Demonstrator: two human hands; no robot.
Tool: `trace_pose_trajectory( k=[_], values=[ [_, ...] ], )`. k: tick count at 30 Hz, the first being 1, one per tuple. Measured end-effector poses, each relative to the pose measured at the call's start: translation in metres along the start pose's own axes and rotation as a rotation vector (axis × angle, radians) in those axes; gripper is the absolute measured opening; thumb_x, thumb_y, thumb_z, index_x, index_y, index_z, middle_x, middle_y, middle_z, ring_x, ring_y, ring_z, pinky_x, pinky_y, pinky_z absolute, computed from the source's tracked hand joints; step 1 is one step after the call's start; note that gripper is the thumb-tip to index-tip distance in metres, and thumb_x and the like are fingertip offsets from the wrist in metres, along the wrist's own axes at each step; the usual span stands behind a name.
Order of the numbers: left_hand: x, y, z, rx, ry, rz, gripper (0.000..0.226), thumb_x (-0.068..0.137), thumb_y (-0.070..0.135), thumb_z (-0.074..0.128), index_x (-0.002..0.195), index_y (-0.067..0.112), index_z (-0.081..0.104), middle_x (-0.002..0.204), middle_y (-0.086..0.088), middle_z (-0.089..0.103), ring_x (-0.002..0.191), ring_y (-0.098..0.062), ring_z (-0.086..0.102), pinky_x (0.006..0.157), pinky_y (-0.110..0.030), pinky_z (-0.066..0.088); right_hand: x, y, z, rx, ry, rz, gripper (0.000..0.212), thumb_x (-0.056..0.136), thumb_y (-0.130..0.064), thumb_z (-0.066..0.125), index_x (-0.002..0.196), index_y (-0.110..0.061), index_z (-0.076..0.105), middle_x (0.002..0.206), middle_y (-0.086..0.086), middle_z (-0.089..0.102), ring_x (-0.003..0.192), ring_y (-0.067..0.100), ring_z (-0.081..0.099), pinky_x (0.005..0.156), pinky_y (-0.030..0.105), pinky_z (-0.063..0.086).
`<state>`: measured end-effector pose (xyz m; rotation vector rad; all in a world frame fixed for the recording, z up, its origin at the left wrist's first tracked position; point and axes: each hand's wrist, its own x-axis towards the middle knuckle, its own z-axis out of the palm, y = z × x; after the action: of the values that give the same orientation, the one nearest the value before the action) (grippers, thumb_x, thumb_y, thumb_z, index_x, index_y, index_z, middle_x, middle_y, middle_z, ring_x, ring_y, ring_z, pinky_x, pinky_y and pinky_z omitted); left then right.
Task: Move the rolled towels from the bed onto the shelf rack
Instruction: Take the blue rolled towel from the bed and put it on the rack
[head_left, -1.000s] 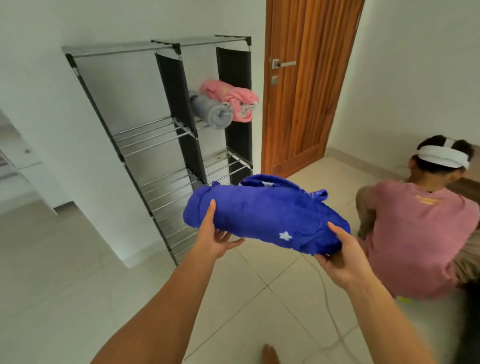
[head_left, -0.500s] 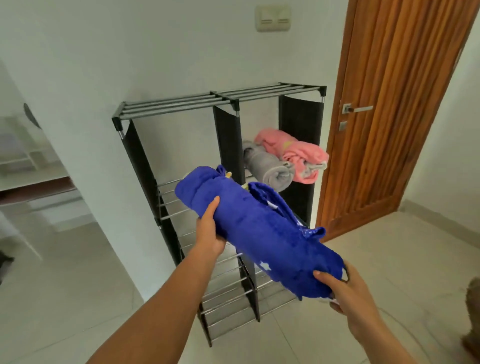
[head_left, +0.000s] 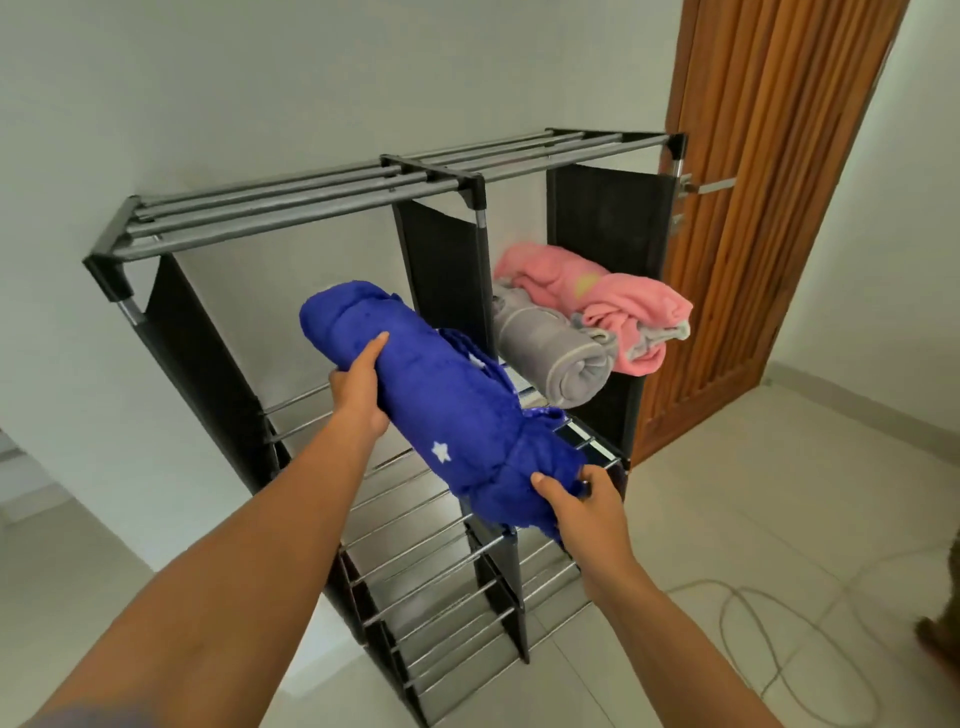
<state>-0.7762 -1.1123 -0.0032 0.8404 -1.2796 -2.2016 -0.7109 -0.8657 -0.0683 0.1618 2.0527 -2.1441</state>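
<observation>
A rolled blue towel (head_left: 441, 405) with a small white star is held in both hands in front of the black metal shelf rack (head_left: 322, 202). My left hand (head_left: 358, 395) grips its far upper end, near the rack's upper left compartment. My right hand (head_left: 582, 509) grips the loose near end. The roll slants from upper left down to lower right. A rolled grey towel (head_left: 550, 358) and a rolled pink towel (head_left: 613, 301) lie side by side on the upper right shelf. The bed is out of view.
A wooden door (head_left: 779, 208) with a metal handle stands right of the rack. White wall lies behind it. A pale cable (head_left: 753, 623) loops over the tiled floor at lower right. The rack's lower rail shelves hold nothing that I can see.
The view has turned from the floor and a seated person toward the rack and closed in. The blue towel has swung from level to slanted, its far end now at the upper left compartment.
</observation>
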Motion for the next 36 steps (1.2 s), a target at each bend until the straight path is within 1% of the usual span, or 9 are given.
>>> trace_pose_trajectory(
  k=[2,8,12,15,19,24,30,33,36],
  values=[
    [0.017,0.009,0.002,0.02,-0.002,0.013,0.077,0.068,0.036,0.082,0.135,0.023,0.046,0.121,-0.002,0.063,0.104,-0.027,0.063,0.09,-0.053,0.054,0.006,-0.002,0.021,-0.02,0.012,0.001,0.027,0.08,-0.031,0.072,0.096,-0.02,0.054,0.098,0.002,0.063,0.09,0.02,0.064,0.081,0.04,0.056],
    [0.056,0.013,-0.003,0.095,-0.078,0.08,0.074,0.08,0.012,0.073,0.144,0.022,0.037,0.132,-0.004,0.054,0.102,-0.023,0.058,0.085,-0.039,0.054,0.023,-0.006,0.062,-0.081,0.049,-0.039,0.021,0.083,-0.026,0.07,0.087,-0.02,0.05,0.076,0.005,0.059,0.065,0.015,0.055,0.062,0.026,0.045],
    [0.067,0.006,0.0,0.241,-0.101,0.1,0.075,0.081,0.008,0.071,0.146,0.019,0.036,0.145,-0.008,0.045,0.119,-0.028,0.054,0.097,-0.04,0.051,0.034,-0.014,0.068,-0.095,0.064,-0.078,0.018,0.086,-0.016,0.067,0.085,-0.02,0.049,0.064,-0.001,0.048,0.056,0.009,0.047,0.048,0.009,0.039],
    [0.071,0.006,0.004,0.269,-0.055,0.153,0.066,0.082,0.001,0.066,0.141,0.016,0.041,0.14,-0.01,0.05,0.114,-0.029,0.056,0.087,-0.036,0.05,0.035,-0.016,0.068,-0.123,0.07,-0.141,0.015,0.086,-0.012,0.066,0.091,-0.013,0.052,0.066,-0.001,0.045,0.058,0.008,0.044,0.047,0.002,0.037],
    [0.07,0.006,0.01,0.338,-0.023,0.217,0.058,0.085,-0.002,0.06,0.138,0.016,0.045,0.133,-0.008,0.052,0.108,-0.026,0.056,0.093,-0.041,0.051,0.035,-0.015,0.069,-0.173,0.087,-0.234,0.015,0.085,-0.005,0.063,0.093,-0.014,0.054,0.07,-0.002,0.049,0.062,0.007,0.049,0.054,0.003,0.04],
    [0.071,-0.015,-0.01,0.873,0.012,0.275,0.036,0.088,0.002,0.053,0.124,0.007,0.053,0.122,-0.018,0.061,0.108,-0.036,0.06,0.091,-0.042,0.049,0.036,0.002,0.062,-0.405,-0.012,-0.212,0.021,0.084,-0.003,0.058,0.09,-0.02,0.048,0.068,-0.005,0.05,0.06,0.009,0.049,0.053,0.013,0.037],
    [0.069,-0.015,-0.016,1.06,0.029,0.339,0.034,0.087,0.003,0.056,0.121,0.0,0.053,0.124,-0.025,0.058,0.108,-0.041,0.059,0.091,-0.047,0.05,0.035,0.01,0.055,-0.477,-0.099,-0.161,0.02,0.085,-0.008,0.059,0.097,-0.019,0.048,0.075,-0.003,0.055,0.064,0.008,0.053,0.057,0.016,0.039],
    [0.047,-0.017,-0.008,1.13,0.026,0.522,0.045,0.087,0.004,0.054,0.132,0.002,0.048,0.137,-0.022,0.046,0.12,-0.04,0.051,0.098,-0.049,0.045,0.034,0.011,0.048,-0.48,-0.086,-0.164,0.02,0.086,-0.01,0.059,0.1,-0.019,0.049,0.071,-0.006,0.053,0.061,0.004,0.051,0.05,0.009,0.037],
    [0.006,-0.022,0.007,1.045,-0.081,0.839,0.042,0.085,0.005,0.057,0.127,0.003,0.054,0.132,-0.019,0.05,0.116,-0.035,0.053,0.1,-0.045,0.042,0.029,0.013,0.033,-0.462,-0.047,-0.12,0.022,0.089,-0.014,0.06,0.108,-0.019,0.051,0.073,0.0,0.061,0.062,0.005,0.057,0.052,0.009,0.04]
  ],
)
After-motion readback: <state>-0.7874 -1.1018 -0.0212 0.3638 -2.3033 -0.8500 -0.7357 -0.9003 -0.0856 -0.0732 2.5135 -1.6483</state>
